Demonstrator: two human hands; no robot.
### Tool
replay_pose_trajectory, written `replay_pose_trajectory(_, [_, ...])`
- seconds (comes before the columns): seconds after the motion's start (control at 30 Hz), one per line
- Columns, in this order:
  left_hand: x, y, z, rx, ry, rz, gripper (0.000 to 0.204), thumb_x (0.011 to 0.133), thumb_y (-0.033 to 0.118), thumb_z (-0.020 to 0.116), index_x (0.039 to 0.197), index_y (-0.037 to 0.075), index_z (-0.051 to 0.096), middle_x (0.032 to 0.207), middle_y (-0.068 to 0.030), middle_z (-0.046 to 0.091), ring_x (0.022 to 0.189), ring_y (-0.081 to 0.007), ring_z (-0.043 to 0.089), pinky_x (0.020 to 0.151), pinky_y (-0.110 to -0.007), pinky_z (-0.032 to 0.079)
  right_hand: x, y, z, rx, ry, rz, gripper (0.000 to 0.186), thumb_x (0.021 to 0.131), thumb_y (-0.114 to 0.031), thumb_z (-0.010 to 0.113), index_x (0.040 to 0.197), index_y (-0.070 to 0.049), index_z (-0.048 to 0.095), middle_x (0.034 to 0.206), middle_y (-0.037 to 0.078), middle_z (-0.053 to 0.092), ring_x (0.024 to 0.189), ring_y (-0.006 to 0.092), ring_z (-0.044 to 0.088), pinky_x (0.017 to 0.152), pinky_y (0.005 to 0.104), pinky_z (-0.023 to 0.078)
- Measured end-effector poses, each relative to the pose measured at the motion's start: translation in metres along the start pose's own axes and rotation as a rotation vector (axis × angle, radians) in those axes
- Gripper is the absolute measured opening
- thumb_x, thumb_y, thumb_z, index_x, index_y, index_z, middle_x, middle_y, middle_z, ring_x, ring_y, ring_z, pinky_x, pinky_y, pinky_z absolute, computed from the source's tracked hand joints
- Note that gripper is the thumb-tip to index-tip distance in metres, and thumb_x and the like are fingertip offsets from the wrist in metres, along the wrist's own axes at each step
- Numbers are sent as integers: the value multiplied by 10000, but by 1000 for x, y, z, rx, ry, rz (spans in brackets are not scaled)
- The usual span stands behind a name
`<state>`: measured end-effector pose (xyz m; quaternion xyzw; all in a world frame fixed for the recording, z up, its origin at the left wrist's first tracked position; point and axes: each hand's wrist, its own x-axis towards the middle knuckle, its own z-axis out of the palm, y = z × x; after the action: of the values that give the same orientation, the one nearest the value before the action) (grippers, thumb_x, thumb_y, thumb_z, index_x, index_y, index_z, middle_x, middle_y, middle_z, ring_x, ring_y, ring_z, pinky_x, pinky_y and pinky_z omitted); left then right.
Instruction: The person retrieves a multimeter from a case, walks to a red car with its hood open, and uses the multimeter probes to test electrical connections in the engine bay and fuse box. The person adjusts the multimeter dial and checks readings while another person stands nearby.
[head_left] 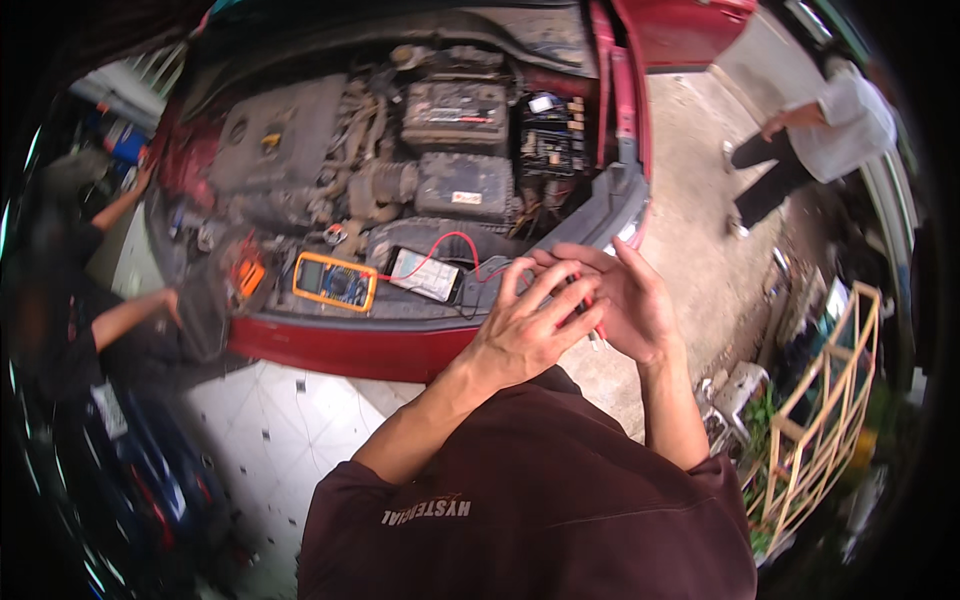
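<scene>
My two hands meet in front of my chest, at the front right corner of an open engine bay. My left hand (pixel 530 325) has its fingers curled over a pair of thin test probes (pixel 600 328), red and dark, whose tips point down toward me. Behind them my right hand (pixel 640 310) spreads its palm, fingers stretched toward the left hand and partly hidden by it. From the left hand a red test lead (pixel 440 240) loops back to a yellow multimeter (pixel 335 281) lying on the car's front panel. Beside the meter lies a white label or card (pixel 425 273).
The engine bay holds an engine cover (pixel 275 135), a battery (pixel 455 112) and an uncovered fuse box (pixel 552 135). At the left, another person's hand (pixel 172 305) rests by the car's front. A person in a white shirt (pixel 850 115) stands right. A wooden frame (pixel 822 410) stands lower right.
</scene>
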<state>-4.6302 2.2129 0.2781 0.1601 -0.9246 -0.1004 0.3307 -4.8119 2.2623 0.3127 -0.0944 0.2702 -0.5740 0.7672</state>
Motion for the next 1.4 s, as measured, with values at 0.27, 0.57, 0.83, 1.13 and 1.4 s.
replay_pose_trajectory(0.27, [-42,61,-16,-287,206,-759,217,964,118,749,1165,37,755,905,-32,731,831,-181,695,752,-374,532,-1,23,-58,-669,-148,476,613,1161,-496,371,1425,-2,623,1223,98,705,1082,153,688,889,289,551])
replay_pose_trajectory(0.57, [-78,41,-30,-583,422,-1089,215,1102,150,615,1185,-28,703,874,-91,779,721,-115,717,658,-272,577,36,72,13,-647,-36,67,269,1100,-192,632,1206,43,709,1021,44,676,844,128,641,793,296,533])
replay_pose_trajectory(0.83, [-102,-1,-49,-494,341,-932,293,1087,209,627,1225,-44,679,1075,-202,747,968,-350,748,830,-403,583,36,56,15,-756,114,59,298,1122,-221,564,1286,8,660,789,1,573,659,92,558,601,249,447])
replay_pose_trajectory(1.13, [-106,-12,-13,-513,50,-861,337,1052,307,650,1169,5,742,1037,-216,769,928,-415,750,812,-482,600,37,87,-14,-1123,241,-116,292,1085,-239,655,1068,30,768,757,16,632,569,74,560,482,236,405])
replay_pose_trajectory(1.4, [-150,-87,-33,-142,339,-1201,289,1044,303,675,1173,55,747,1088,-171,770,1026,-381,730,909,-456,570,72,38,-76,-913,368,-41,219,1029,-180,719,1042,36,752,823,91,720,591,143,609,530,283,497])
